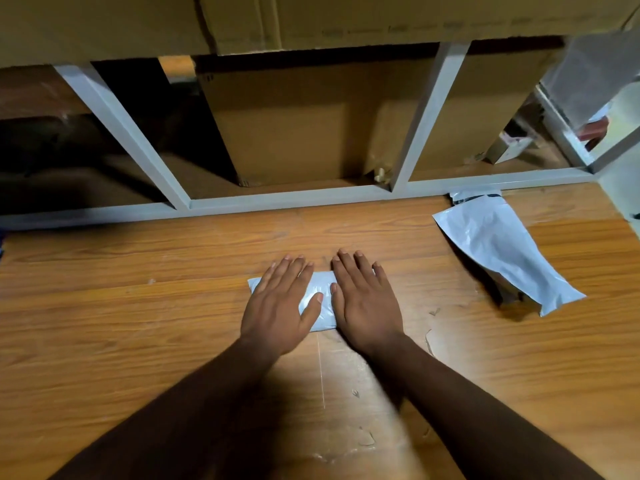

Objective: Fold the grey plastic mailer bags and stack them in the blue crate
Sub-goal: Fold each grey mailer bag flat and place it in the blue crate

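— What do we see on the wooden table [138, 341]?

— Our left hand [277, 306] lies flat, fingers straight, pressing the folded mailer bag [320, 303]. Our right hand [363, 303] presses it too, just beside the left.

— And right of the folded bag?

— Another mailer bag [502, 251], not folded.

Wood worktop [138, 306]: folded bag [320, 299] mid-worktop, loose bag [498, 244] at far right edge by frame [277, 199].
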